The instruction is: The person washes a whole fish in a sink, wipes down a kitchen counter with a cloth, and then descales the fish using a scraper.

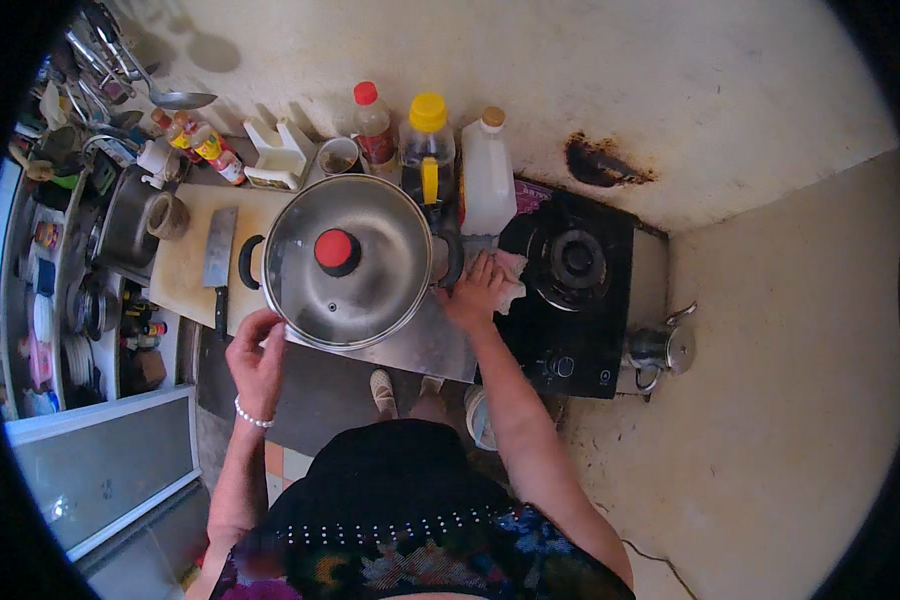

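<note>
A wide stainless-steel pot with a glass lid (379, 300) stands on the counter (439, 341). Its lid knob (335, 249) is red on top, and black handles stick out at either side. My right hand (476, 292) presses a pink and white cloth (510, 277) onto the metal counter, between the pot's right handle (450, 259) and the black gas stove (521, 330). My left hand (257, 352) is at the lower left rim of the pot, its fingers bent and thumb close to the rim. Whether those fingers grip anything is hidden.
A cleaver (220, 247) lies on a wooden cutting board (184, 262) at the left. Behind the pot stand a yellow-capped jug (427, 139), a white plastic jug (487, 184) and a red-capped bottle (376, 131). A metal kettle (656, 349) sits right of the stove. A bucket (480, 420) is below.
</note>
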{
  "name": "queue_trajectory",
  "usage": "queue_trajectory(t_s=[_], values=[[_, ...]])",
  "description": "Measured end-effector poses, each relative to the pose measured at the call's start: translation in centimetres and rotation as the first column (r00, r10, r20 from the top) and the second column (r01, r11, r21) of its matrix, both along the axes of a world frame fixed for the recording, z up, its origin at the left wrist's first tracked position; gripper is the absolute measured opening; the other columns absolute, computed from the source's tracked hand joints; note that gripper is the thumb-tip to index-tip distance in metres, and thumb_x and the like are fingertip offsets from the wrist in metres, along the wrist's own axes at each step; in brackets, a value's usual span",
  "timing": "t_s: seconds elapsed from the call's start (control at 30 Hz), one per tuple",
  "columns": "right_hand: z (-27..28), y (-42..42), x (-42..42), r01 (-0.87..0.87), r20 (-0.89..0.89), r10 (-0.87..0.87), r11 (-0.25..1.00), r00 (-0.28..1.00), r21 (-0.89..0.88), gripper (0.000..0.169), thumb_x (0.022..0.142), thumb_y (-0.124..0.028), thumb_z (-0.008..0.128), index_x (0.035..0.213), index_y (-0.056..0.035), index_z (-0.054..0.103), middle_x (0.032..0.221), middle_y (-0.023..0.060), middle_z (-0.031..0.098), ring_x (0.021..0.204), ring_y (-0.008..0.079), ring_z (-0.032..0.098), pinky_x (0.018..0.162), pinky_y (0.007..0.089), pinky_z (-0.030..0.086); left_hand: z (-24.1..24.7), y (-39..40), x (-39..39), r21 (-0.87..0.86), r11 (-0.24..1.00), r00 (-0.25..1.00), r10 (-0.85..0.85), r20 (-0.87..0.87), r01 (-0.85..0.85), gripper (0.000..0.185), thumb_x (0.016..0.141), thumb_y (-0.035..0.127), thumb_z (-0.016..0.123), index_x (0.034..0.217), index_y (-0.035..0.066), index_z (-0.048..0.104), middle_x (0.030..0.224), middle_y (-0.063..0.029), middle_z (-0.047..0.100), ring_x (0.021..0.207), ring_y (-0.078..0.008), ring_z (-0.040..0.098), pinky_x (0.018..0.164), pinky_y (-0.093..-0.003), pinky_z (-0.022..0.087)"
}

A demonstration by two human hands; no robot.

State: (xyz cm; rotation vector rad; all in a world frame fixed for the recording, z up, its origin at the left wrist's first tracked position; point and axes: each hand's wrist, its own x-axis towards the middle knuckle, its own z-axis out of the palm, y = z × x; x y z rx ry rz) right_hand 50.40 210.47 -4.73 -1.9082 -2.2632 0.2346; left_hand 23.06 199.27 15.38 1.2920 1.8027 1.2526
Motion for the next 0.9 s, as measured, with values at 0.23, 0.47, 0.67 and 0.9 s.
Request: queue_trajectory(t_s=[0.23, 0.47, 0.67, 0.9], values=[[1.8, -9.9, -0.4, -0.203, -0.161, 0.182, 0.971, 0.970, -0.125, 0.057, 0.077, -0.027, 0.053, 0.127, -0.0076, 0.035, 0.132, 0.0296, 0.024, 0.124, 0.0432, 0.021, 0.097, 0.0538, 0.021, -0.4, 16.9, 14.2, 0.064, 0.908, 0.880, -0.417, 0.227, 0.414, 0.052, 0.072, 0.015, 0.064, 0.117, 0.000, 0.043, 0.108, -0.0142, 0.053, 0.095, -0.0218, 0.052, 0.081, -0.0314, 0.043], [1.3, -5.3, -0.3, -0.129, -0.286, 0.131, 0.991, 0.949, 0.025, 0.065, 0.071, -0.033, 0.058, 0.128, -0.0115, 0.036, 0.131, 0.0285, 0.025, 0.122, 0.0436, 0.023, 0.099, 0.0532, 0.018, -6.4, 26.9, 18.8, -0.147, 0.916, 0.786, -0.229, 0.574, 0.374, 0.053, 0.072, 0.012, 0.062, 0.118, -0.002, 0.040, 0.095, -0.0121, 0.055, 0.085, -0.0181, 0.054, 0.070, -0.0283, 0.044], [1.0, 0.3, -0.1, -0.059, -0.271, 0.061, 0.998, 0.961, 0.016, 0.069, 0.067, -0.032, 0.061, 0.128, -0.0115, 0.036, 0.127, 0.0279, 0.030, 0.119, 0.0433, 0.027, 0.097, 0.0537, 0.022, -2.9, 26.4, 20.8, -0.194, 0.943, 0.772, -0.092, 0.629, 0.271, 0.049, 0.072, 0.005, 0.057, 0.118, 0.000, 0.041, 0.080, -0.0100, 0.058, 0.067, -0.0153, 0.054, 0.057, -0.0267, 0.042], [-1.8, 4.4, -0.2, -0.040, -0.263, 0.070, 0.992, 0.962, 0.120, 0.067, 0.069, -0.031, 0.058, 0.126, -0.0039, 0.036, 0.125, 0.0278, 0.031, 0.119, 0.0430, 0.027, 0.097, 0.0540, 0.021, 4.3, 25.2, 20.4, 0.284, 0.927, 0.750, -0.367, 0.551, 0.245, 0.039, 0.077, 0.001, 0.053, 0.115, 0.001, 0.045, 0.076, -0.0060, 0.058, 0.065, -0.0105, 0.051, 0.060, -0.0220, 0.041]])
